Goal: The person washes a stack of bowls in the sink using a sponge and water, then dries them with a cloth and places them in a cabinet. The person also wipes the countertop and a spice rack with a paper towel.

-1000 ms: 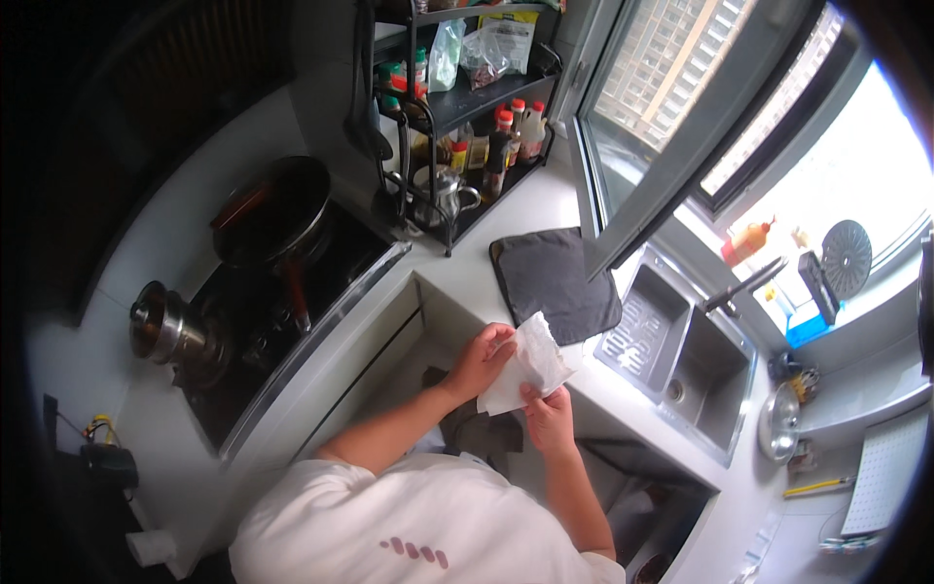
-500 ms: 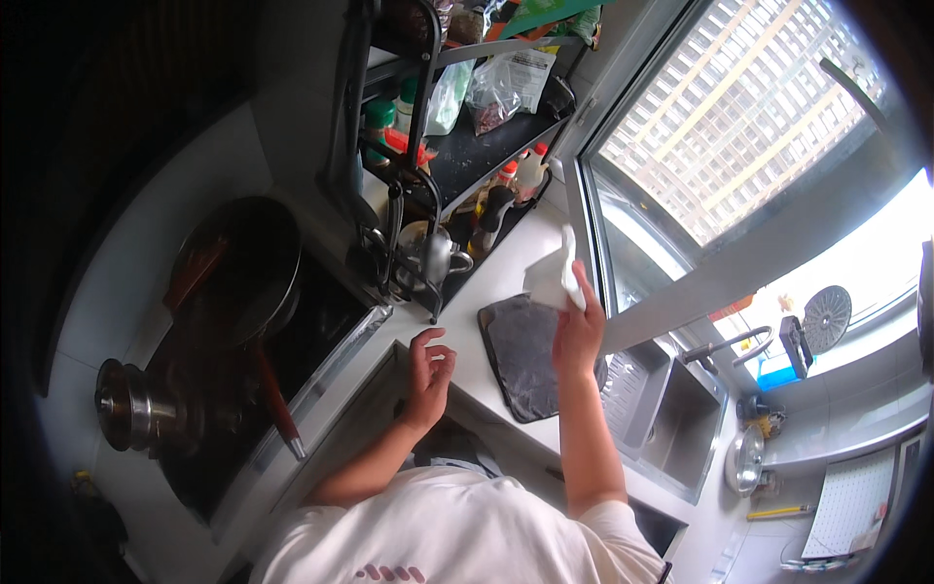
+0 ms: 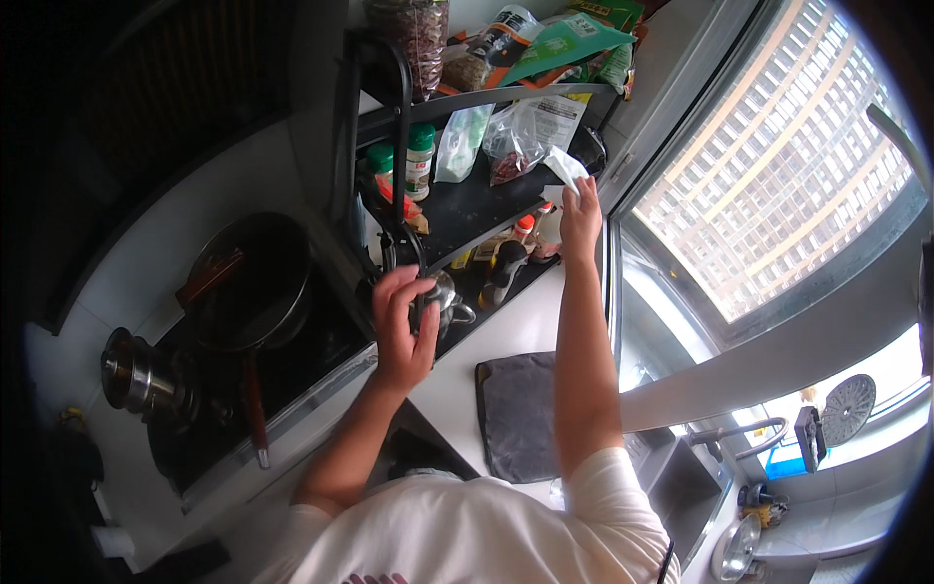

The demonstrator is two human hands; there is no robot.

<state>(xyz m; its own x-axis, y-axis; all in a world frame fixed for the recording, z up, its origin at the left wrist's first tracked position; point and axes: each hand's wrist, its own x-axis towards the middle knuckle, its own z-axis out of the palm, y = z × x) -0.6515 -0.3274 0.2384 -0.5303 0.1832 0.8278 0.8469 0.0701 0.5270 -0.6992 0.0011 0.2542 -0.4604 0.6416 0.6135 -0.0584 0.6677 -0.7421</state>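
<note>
My right hand [image 3: 582, 222] is closed on a limp white cloth or paper towel [image 3: 566, 169]; which of the two it is I cannot tell. It reaches to the right end of the middle tier of a black shelf rack [image 3: 467, 216]. My left hand [image 3: 401, 336] is raised with fingers spread and holds nothing, in front of the rack's left post. Partly behind it stands a shiny metal pot [image 3: 446, 300]. The middle tier carries green-capped jars [image 3: 418, 161], a clear bag of dark red bits [image 3: 514, 146] and a white-green packet [image 3: 464, 144].
Below the rack's middle tier stand red-capped bottles [image 3: 525, 229]. A dark cutting board [image 3: 518, 414] lies on the white counter [image 3: 457, 389], left of the sink [image 3: 681, 477]. On the stove at left are a wok [image 3: 248, 292] and a steel pot [image 3: 136, 370]. An opened window [image 3: 769, 156] stands at right.
My right hand has moved up and away from above the cutting board to the rack, carrying the white cloth or paper towel. My left hand has risen toward the rack's post, its fingers spreading. The view has shifted.
</note>
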